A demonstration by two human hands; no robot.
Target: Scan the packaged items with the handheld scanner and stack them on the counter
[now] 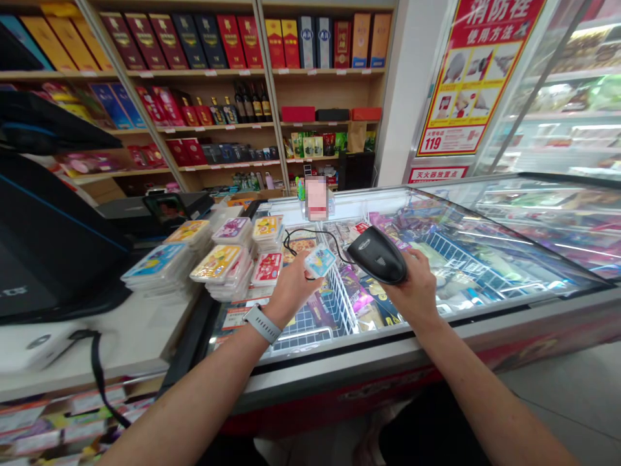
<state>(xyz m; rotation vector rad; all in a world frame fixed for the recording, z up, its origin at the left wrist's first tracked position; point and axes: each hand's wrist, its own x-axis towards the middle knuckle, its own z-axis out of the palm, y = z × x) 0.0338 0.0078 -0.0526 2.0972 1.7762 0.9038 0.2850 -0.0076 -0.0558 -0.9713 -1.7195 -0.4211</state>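
Note:
My left hand (297, 285), with a pale watch strap (262, 323) on its wrist, grips a small clear pack with a blue and yellow label (320, 261). In my right hand (418, 291) is a black barcode scanner (377, 254), its head pointing up and left toward the pack. The two are apart. From the scanner a thin black cable (310, 231) loops over the glass to the left. Just left of my left hand lies a red-labelled pack (267, 267), near stacks of yellow-labelled packs (218, 262), purple-labelled packs (233, 231) and blue-labelled packs (154, 260).
Below my hands is a glass-topped chest freezer (388, 333) with wire baskets and packaged goods inside. A black checkout terminal (48, 239) stands on the counter (140, 333) at left. Shelves of boxed goods (204, 71) line the back wall, beside a red fire poster (478, 77).

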